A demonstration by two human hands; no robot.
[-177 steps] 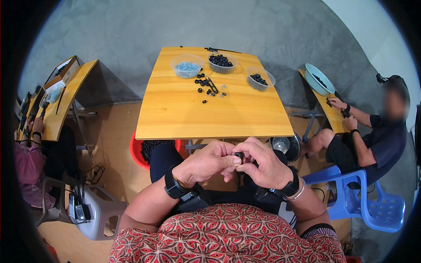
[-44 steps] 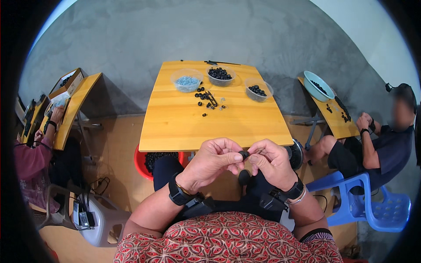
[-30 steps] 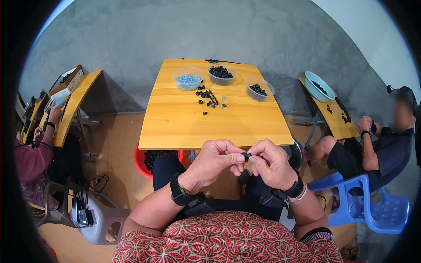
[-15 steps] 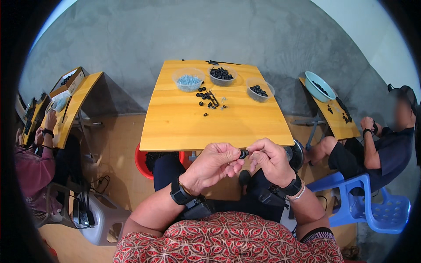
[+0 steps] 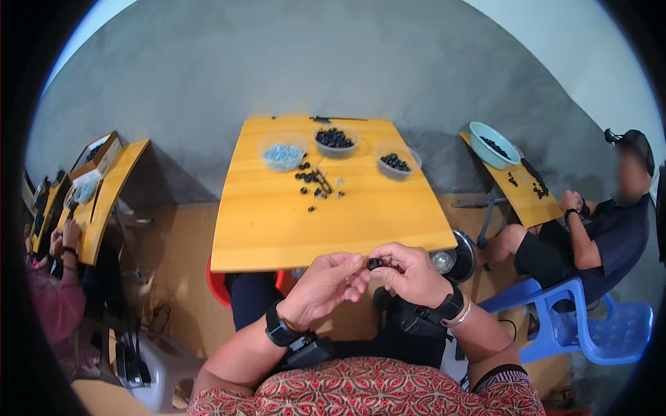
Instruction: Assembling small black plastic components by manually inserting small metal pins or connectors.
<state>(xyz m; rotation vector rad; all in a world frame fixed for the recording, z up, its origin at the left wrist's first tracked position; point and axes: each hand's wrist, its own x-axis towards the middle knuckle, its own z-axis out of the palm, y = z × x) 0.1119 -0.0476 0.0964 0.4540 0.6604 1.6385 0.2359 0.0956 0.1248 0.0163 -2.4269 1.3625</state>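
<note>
In front of my body, just off the table's near edge, my right hand (image 5: 415, 276) pinches a small round black plastic part (image 5: 374, 263) between thumb and fingers. Close to its left side is my left hand (image 5: 331, 286), thumb and fingers loosely curled and apart, with nothing visible between them. Whether its fingertips touch the part is hard to see. On the wooden table (image 5: 277, 239) lie several loose black parts (image 5: 305, 178) and a pair of black snips (image 5: 323, 182). Tiny clear pieces (image 5: 340, 182) are scattered beside them.
Toward the table's far side stand a tub of light-blue pieces (image 5: 283, 154) and two tubs of black parts (image 5: 335, 141) (image 5: 395, 163). A red basin (image 5: 219, 283) is under the table. Co-workers sit left and right; a blue plastic chair (image 5: 590, 326) is at right.
The black part has passed from between both hands' fingertips into my right hand's pinch. My left fingers have loosened from it. The view has tilted, so the table appears lower.
</note>
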